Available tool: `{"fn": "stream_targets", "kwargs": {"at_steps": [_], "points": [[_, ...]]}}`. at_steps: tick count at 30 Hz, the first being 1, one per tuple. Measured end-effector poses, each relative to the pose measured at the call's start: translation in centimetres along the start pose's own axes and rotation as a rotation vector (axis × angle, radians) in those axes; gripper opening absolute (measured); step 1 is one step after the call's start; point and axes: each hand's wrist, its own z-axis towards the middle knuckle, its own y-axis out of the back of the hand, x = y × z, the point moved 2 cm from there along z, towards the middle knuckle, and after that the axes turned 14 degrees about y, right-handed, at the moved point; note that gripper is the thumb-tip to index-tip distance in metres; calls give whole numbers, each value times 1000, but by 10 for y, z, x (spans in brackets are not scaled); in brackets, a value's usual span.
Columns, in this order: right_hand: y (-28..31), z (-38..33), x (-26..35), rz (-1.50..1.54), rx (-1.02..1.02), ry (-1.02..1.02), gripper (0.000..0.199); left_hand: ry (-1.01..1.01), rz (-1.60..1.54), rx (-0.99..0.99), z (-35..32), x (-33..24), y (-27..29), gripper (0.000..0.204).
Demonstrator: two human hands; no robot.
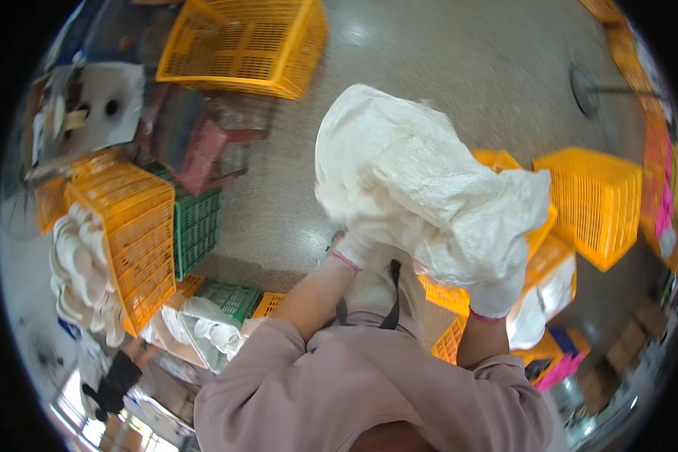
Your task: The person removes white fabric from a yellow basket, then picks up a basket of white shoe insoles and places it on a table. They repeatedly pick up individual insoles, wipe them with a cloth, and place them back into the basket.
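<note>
A big crumpled white woven sack (422, 173) is held up in front of me, bunched and partly smeared by motion. My left hand (363, 245), in a white glove with a pink cuff, grips its lower left side. Gloved the same way, my right hand (497, 295) has hold of the sack's lower right end. Folds of the cloth hide most of the fingers on both hands. Whether anything is inside the sack I cannot tell.
A large yellow crate (241, 53) stands on the floor ahead. Another yellow crate (591, 200) is at the right. On the left, an orange crate (139, 241) holds white curved pieces beside a green crate (197, 226). A pedestal stand (584, 89) is at the far right.
</note>
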Motion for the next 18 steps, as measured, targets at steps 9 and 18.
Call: {"fn": "stream_targets", "kwargs": {"at_steps": [9,18], "points": [[-277,226,-142,-233,917,-435,36,-329,-578,-361,118,-292,278,73],[-462,397,-445,-913,1355,650,51,-149,210,-1226,222,-332,462,78]]}}
